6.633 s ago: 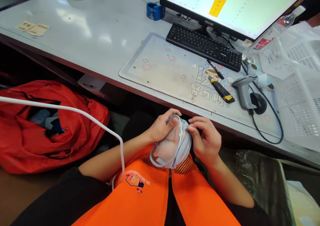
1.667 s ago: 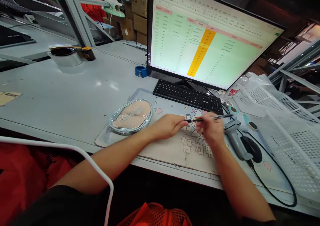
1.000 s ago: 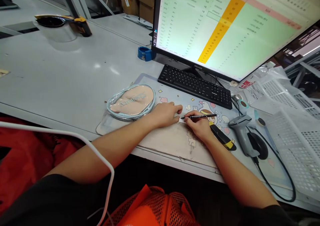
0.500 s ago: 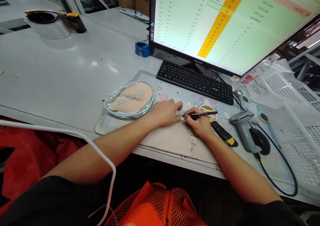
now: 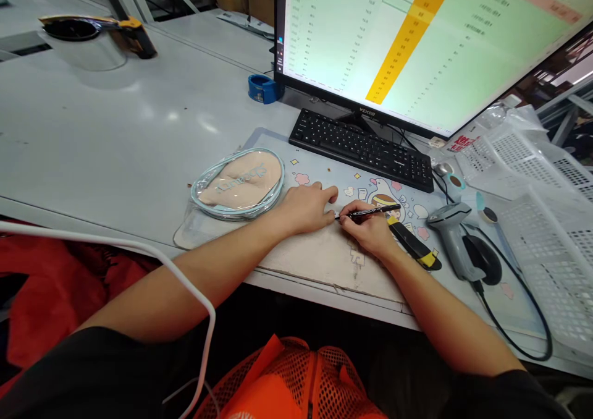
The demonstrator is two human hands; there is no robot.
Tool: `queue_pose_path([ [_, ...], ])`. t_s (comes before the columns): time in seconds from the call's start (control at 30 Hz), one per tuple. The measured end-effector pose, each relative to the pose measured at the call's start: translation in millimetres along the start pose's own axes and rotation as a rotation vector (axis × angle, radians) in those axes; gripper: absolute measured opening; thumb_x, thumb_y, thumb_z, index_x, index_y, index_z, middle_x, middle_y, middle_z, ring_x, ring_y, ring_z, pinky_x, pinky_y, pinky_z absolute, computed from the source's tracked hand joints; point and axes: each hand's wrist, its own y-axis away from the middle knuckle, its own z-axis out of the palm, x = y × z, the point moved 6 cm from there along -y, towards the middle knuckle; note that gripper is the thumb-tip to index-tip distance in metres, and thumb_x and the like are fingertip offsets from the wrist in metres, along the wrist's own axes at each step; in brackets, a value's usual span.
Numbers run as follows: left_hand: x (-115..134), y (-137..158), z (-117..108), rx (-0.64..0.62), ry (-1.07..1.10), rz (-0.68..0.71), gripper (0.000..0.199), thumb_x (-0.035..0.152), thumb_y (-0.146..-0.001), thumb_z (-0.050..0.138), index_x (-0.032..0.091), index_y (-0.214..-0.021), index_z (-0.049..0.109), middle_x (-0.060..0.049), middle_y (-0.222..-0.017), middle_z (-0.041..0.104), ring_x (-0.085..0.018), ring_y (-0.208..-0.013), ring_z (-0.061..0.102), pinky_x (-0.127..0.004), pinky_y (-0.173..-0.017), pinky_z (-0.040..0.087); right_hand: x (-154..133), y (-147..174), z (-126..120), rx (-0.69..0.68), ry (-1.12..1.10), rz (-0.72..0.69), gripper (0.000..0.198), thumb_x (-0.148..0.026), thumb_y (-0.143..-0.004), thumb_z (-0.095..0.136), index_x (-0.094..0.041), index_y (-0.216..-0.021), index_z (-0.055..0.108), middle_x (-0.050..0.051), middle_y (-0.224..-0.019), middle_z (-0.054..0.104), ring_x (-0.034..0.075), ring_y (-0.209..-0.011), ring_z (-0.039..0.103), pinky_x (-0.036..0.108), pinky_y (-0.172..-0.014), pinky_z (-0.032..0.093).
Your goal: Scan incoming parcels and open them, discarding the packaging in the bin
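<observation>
My right hand [image 5: 368,227] is closed around a dark pen [image 5: 382,210], its tip low at the desk mat [image 5: 306,255] beside my left fingertips. My left hand [image 5: 308,209] lies palm down on the mat, thumb and forefinger apart, with no object visible in its grasp. Whatever lies under the pen tip is mostly hidden by my fingers. Left of that hand rests a clear bag with light blue edging [image 5: 236,184], a beige padded item inside. A black and yellow utility knife [image 5: 414,243] lies just right of my right hand.
A keyboard [image 5: 361,150] and a lit monitor [image 5: 370,36] stand behind my hands. To the right are a grey barcode scanner [image 5: 451,240] with its cable and white perforated baskets [image 5: 551,252]. A blue tape ring [image 5: 264,89] and a tape dispenser [image 5: 92,42] sit farther back left.
The pen and the fingers of my right hand have shifted very slightly left. My left hand stays in place; the whole view has tilted a little.
</observation>
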Motion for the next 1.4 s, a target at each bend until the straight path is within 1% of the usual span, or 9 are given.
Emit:
queue_pose_path([
  [0.17, -0.5, 0.7, 0.4, 0.002, -0.002, -0.001, 0.037, 0.050, -0.093, 0.058, 0.030, -0.125, 0.062, -0.010, -0.117, 0.066, -0.035, -0.100, 0.069, -0.045, -0.083, 0.052, 1.0, -0.1, -1.9, 0.029, 0.004, -0.011, 0.010, -0.029, -0.080, 0.064, -0.022, -0.082, 0.071, -0.001, -0.073, 0.067, 0.016, -0.067, 0.055, 0.029, -0.064, 0.043],
  [0.57, 1.1, 0.5, 0.8, 0.000, -0.011, -0.003, 0.037, 0.049, -0.094, 0.058, 0.030, -0.125, 0.062, -0.010, -0.118, 0.067, -0.035, -0.101, 0.070, -0.046, -0.083, 0.052, -0.4, -0.4, -1.0, 0.033, 0.003, -0.011, 0.009, -0.029, -0.079, 0.064, -0.022, -0.081, 0.069, -0.002, -0.071, 0.064, 0.015, -0.064, 0.053, 0.029, -0.062, 0.041],
  [0.73, 1.5, 1.4, -0.1, 0.003, -0.014, 0.000, 0.036, 0.049, -0.094, 0.057, 0.030, -0.125, 0.062, -0.010, -0.118, 0.067, -0.035, -0.100, 0.070, -0.045, -0.083, 0.052, -0.6, 2.0, 1.4, -0.011, -0.016, -0.005, 0.009, -0.030, -0.079, 0.064, -0.022, -0.080, 0.069, -0.001, -0.070, 0.064, 0.016, -0.064, 0.052, 0.029, -0.060, 0.041],
  [0.93, 1.0, 1.3, -1.1, -0.008, -0.017, -0.009, 0.037, 0.049, -0.094, 0.058, 0.030, -0.126, 0.062, -0.010, -0.118, 0.067, -0.035, -0.102, 0.070, -0.045, -0.084, 0.052, -1.1, 1.6, -3.1, 0.073, 0.005, 0.001, 0.007, -0.028, -0.076, 0.062, -0.023, -0.076, 0.066, -0.002, -0.068, 0.063, 0.015, -0.063, 0.051, 0.029, -0.060, 0.040],
  [1.1, 1.4, 1.8, -1.9, -0.007, -0.021, -0.007, 0.037, 0.049, -0.094, 0.058, 0.030, -0.125, 0.062, -0.010, -0.120, 0.067, -0.035, -0.103, 0.070, -0.045, -0.084, 0.052, -3.7, 0.7, -2.3, 0.053, -0.012, -0.032, 0.007, -0.028, -0.074, 0.061, -0.023, -0.074, 0.066, -0.002, -0.066, 0.062, 0.015, -0.062, 0.051, 0.029, -0.058, 0.041],
  [1.17, 0.9, 2.3, -2.2, -0.004, -0.021, -0.005, 0.037, 0.049, -0.095, 0.058, 0.030, -0.126, 0.062, -0.010, -0.119, 0.068, -0.034, -0.102, 0.070, -0.044, -0.084, 0.052, -3.4, 0.1, -5.4, 0.069, -0.030, -0.023, 0.007, -0.029, -0.074, 0.063, -0.023, -0.073, 0.066, -0.001, -0.067, 0.063, 0.015, -0.062, 0.053, 0.029, -0.059, 0.043],
  [1.23, 0.8, 2.9, -2.9, 0.001, -0.015, 0.012, 0.038, 0.048, -0.095, 0.058, 0.030, -0.128, 0.061, -0.010, -0.119, 0.069, -0.034, -0.101, 0.070, -0.044, -0.084, 0.052, -1.3, -0.7, -10.8, 0.093, -0.071, 0.010, 0.010, -0.032, -0.077, 0.066, -0.023, -0.078, 0.069, -0.001, -0.070, 0.066, 0.016, -0.062, 0.056, 0.029, -0.059, 0.045],
  [1.3, 2.1, 3.8, -5.0, 0.024, 0.008, 0.054, 0.040, 0.046, -0.094, 0.059, 0.030, -0.131, 0.059, -0.009, -0.120, 0.070, -0.033, -0.102, 0.071, -0.043, -0.083, 0.052, 1.1, -1.5, -17.7, 0.113, -0.124, 0.047, 0.016, -0.036, -0.081, 0.069, -0.022, -0.087, 0.073, 0.000, -0.076, 0.069, 0.016, -0.062, 0.059, 0.030, -0.058, 0.048],
  [1.4, 8.4, 6.2, -11.1, 0.102, 0.110, 0.173, 0.040, 0.043, -0.099, 0.056, 0.031, -0.136, 0.056, -0.006, -0.126, 0.072, -0.032, -0.109, 0.071, -0.041, -0.086, 0.051, -0.4, -2.4, -27.8, 0.109, -0.228, 0.047, 0.021, -0.040, -0.084, 0.072, -0.023, -0.096, 0.076, 0.002, -0.083, 0.073, 0.018, -0.066, 0.064, 0.032, -0.063, 0.054],
])
